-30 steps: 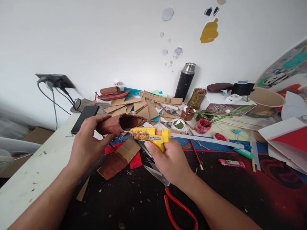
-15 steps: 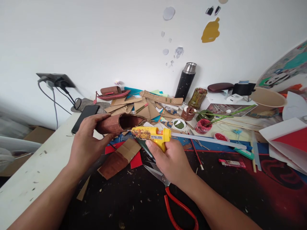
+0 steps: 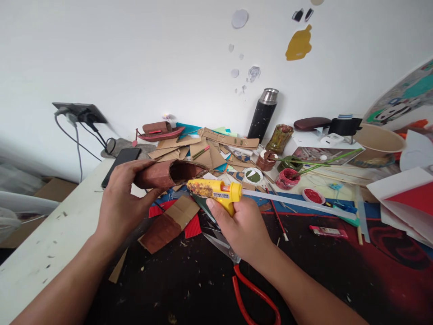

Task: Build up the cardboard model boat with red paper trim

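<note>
My left hand (image 3: 126, 196) is closed round the rear of a hollow, brown-painted cardboard piece (image 3: 157, 174), whose open side faces right. In my right hand (image 3: 241, 223) is a yellow glue gun (image 3: 214, 190), its front end close to the lower edge of that opening. Whether the nozzle touches the cardboard I cannot tell. A long translucent glue stick (image 3: 301, 204) sticks out behind the gun. Below lies a flat cardboard piece (image 3: 169, 224), part brown-painted, over red corrugated card (image 3: 192, 226). Scissors with red handles (image 3: 253, 293) lie under my right wrist.
Cardboard scraps (image 3: 203, 153) and a small red boat model (image 3: 162, 132) lie at the back. A black flask (image 3: 263, 115) leans near the wall. Open paint jars (image 3: 287, 178) with green sticks stand right of centre. A phone (image 3: 122, 164) lies left; a paintbrush (image 3: 279, 221) lies right.
The rear end of the glue stick has dipped slightly as the glue gun tilted a little. Both hands keep nearly the same place and grip.
</note>
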`<state>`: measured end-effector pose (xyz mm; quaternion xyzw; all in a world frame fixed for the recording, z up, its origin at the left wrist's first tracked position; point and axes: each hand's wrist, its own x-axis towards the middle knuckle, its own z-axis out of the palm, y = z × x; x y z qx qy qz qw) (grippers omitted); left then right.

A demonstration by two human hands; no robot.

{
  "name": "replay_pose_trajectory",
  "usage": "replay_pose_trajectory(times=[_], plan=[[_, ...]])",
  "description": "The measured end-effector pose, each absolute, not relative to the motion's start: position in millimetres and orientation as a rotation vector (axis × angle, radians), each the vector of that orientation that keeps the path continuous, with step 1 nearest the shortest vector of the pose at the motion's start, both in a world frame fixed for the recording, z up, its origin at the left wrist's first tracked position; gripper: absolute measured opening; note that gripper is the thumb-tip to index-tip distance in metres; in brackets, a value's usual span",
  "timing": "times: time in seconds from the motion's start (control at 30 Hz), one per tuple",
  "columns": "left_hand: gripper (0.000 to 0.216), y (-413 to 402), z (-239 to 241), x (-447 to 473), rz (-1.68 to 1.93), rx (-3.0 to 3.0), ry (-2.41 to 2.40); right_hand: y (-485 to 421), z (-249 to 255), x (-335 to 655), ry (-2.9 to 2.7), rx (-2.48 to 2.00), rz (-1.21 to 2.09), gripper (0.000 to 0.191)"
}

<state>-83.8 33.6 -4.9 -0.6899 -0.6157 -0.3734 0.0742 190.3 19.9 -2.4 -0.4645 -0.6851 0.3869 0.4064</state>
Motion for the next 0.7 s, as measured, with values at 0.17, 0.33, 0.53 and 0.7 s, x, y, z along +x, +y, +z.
replay_pose_trajectory(times=[0.17, 0.33, 0.53, 0.7], plan=[[0.042, 33.6, -3.5, -83.1, -1.121, -2.055, -1.818, 20.3, -3.9, 190.4, -1.743, -1.190, 0.936, 0.039], [0.042, 33.8, -4.0, -82.5, -1.095, -2.073, -1.705, 20.0, -4.2, 190.4, -1.755, -1.198, 0.874, 0.042], [0.041, 34.1, -4.0, -81.8, -1.084, -2.066, -1.631, 19.5, -6.5, 190.6, -1.772, -1.240, 0.839, 0.043], [0.040, 32.8, -2.1, -80.4, -1.056, -2.056, -1.542, 20.0, -8.9, 191.1, -1.805, -1.256, 0.772, 0.041]])
